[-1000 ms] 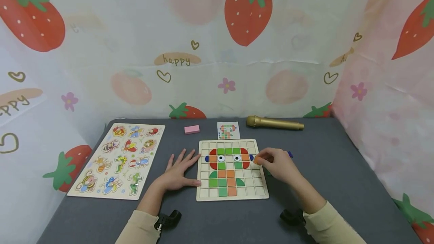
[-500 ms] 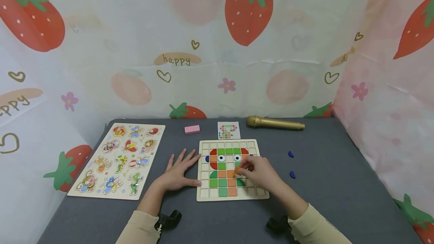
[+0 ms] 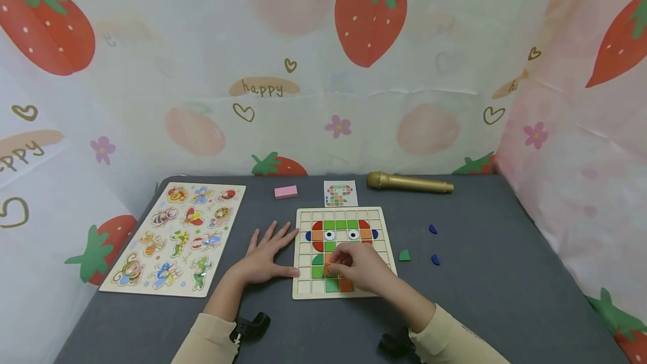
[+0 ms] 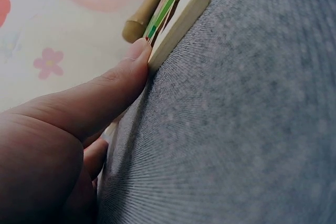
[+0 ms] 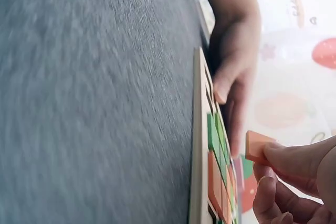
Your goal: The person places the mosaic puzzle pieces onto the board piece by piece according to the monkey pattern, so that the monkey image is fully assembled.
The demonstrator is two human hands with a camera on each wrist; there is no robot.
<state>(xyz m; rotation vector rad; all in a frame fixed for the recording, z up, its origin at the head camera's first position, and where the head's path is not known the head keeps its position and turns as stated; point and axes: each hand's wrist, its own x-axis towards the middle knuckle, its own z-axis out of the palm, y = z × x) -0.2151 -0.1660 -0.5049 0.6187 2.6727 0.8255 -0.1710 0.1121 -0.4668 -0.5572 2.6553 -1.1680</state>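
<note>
A wooden grid board (image 3: pixel 301 293) bears red, green, orange and blue tiles and two eye tiles. My left hand (image 3: pixel 265 261) lies spread on the table at its left side, thumb and a fingertip touching the board's edge. In the left wrist view the thumb (image 4: pixel 105 95) meets the board's wooden side. Over the middle of the grid, my right hand (image 3: pixel 360 265) pinches a square orange tile (image 5: pixel 257 147) between thumb and fingers. The right wrist view shows this tile held apart from the board. Part of the grid is hidden under the right hand.
Right of the board lie a green quarter-round tile (image 3: pixel 404 255) and two blue tiles (image 3: pixel 433 229). Behind it are a small pattern card (image 3: pixel 341 193), a pink block (image 3: pixel 286 192) and a gold microphone (image 3: pixel 410 183). An insect puzzle board (image 3: pixel 174 240) lies at left.
My right hand has carried the orange tile leftward from the board's right edge to above its middle. The loose green and blue tiles have come into view. The left hand stays put.
</note>
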